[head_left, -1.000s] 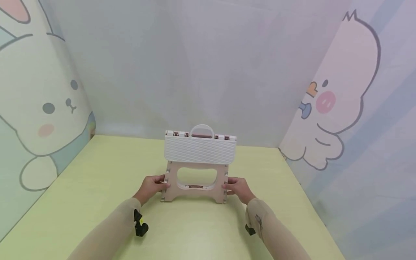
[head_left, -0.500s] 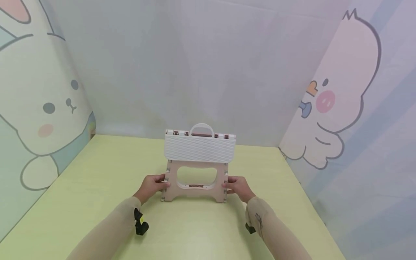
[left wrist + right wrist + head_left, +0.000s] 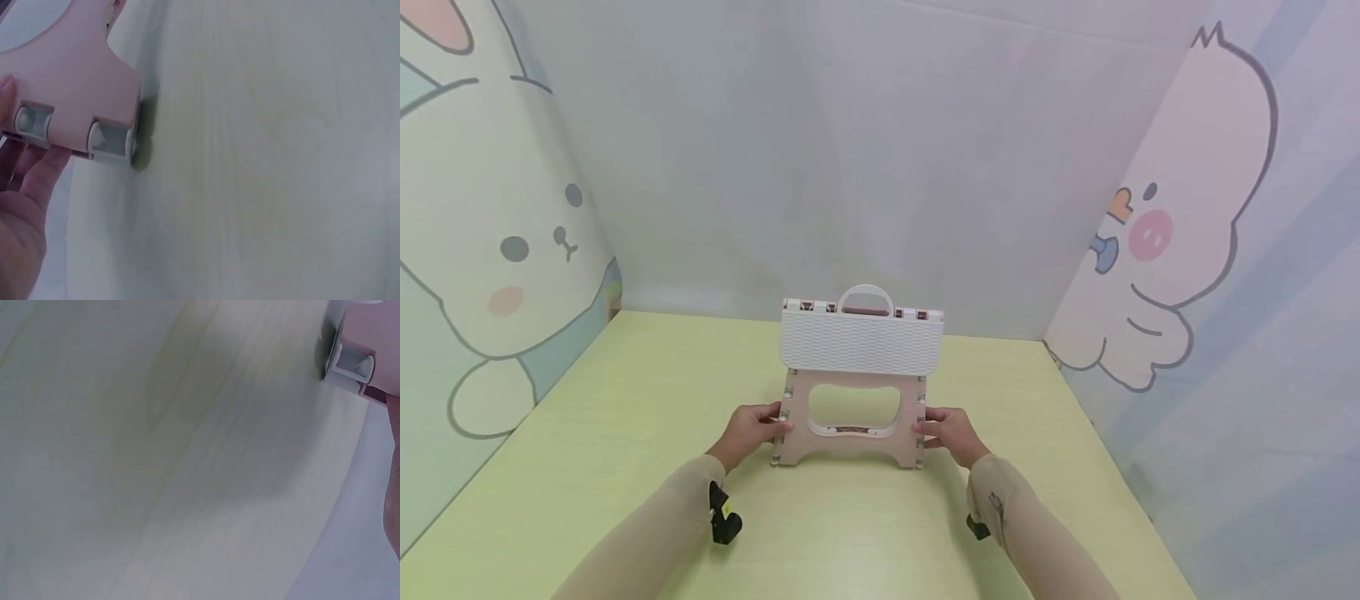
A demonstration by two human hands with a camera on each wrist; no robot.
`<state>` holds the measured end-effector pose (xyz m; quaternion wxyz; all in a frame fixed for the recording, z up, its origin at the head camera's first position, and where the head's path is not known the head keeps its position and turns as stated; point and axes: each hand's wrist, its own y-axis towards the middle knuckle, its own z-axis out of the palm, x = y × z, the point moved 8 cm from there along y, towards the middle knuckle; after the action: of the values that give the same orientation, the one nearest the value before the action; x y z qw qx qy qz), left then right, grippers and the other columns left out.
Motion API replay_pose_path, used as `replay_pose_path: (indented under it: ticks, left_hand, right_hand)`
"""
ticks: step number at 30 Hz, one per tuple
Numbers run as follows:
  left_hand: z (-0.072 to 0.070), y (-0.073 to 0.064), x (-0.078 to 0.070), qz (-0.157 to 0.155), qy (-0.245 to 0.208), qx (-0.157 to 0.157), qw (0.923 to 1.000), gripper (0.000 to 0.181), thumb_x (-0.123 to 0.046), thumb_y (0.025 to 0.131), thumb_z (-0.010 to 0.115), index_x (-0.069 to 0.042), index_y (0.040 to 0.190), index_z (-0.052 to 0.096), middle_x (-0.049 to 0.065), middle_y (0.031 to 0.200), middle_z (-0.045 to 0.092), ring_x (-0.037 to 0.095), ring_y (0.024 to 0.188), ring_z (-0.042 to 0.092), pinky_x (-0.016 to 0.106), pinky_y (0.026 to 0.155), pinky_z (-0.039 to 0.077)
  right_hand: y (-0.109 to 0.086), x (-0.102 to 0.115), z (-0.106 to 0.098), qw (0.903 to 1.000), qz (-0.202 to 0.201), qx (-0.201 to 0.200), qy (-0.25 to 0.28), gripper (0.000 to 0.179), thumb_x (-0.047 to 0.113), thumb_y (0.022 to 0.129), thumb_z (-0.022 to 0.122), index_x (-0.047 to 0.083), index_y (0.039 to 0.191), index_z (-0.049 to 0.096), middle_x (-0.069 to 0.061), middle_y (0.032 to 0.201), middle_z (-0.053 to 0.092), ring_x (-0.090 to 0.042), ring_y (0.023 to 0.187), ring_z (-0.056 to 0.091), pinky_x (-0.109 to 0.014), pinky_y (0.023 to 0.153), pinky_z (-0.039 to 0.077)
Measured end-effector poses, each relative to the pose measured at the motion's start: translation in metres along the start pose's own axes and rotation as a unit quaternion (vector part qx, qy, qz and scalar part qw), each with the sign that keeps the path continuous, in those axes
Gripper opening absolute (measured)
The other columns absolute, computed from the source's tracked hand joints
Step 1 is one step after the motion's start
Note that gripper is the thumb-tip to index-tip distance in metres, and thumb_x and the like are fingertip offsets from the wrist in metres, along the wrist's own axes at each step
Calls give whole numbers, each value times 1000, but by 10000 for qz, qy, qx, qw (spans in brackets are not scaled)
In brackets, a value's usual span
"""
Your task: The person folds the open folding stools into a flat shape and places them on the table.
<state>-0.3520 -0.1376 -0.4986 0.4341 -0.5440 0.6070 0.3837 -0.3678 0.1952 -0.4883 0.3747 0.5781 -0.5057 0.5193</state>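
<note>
A folding step stool [image 3: 861, 343] stands folded flat and upright on the table, in the middle of the head view. Its white woven-textured seat panel and looped carry handle are at the top; the pink leg panel [image 3: 852, 454] with an oval cutout is below. My left hand [image 3: 750, 432] grips the leg panel's left side edge, thumb on the front face and fingers behind. On the opposite edge, my right hand [image 3: 953, 433] holds it the same way. White hinge knuckles [image 3: 111, 139] show along the panel's edge in the left wrist view. Mostly out of the right wrist view is the right hand.
The pale yellow table [image 3: 647, 400] spreads around the stool on all sides. A grey-white curtain [image 3: 820, 167] hangs behind it, with a cartoon rabbit [image 3: 467, 225] on the left side and a cartoon chick [image 3: 1195, 208] on the right.
The loop handle on top of the stool shows slightly taller and more upright than a second ago. Both hands keep their places on the side edges.
</note>
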Motion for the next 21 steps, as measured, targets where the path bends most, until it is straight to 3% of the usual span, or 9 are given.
replay_pose_path:
  ticks: [11, 21]
  left_hand:
    - [2, -3, -2, 55, -69, 79, 9999, 53, -11, 84, 74, 14, 125, 53, 26, 111, 65, 19, 85, 63, 31, 68, 55]
    - [1, -4, -4, 129, 69, 49, 9999, 50, -10, 84, 73, 14, 123, 54, 24, 105, 67, 19, 83, 63, 32, 66, 55]
  right_hand:
    - [-2, -2, 0, 10000, 47, -31, 36, 38, 0, 87, 64, -16, 121, 56, -29, 119, 60, -28, 96, 65, -40, 73, 55]
    - [-10, 12, 5, 9999, -23, 149, -68, 38, -3, 89, 62, -19, 121, 53, -32, 118, 59, -26, 94, 65, -40, 73, 55]
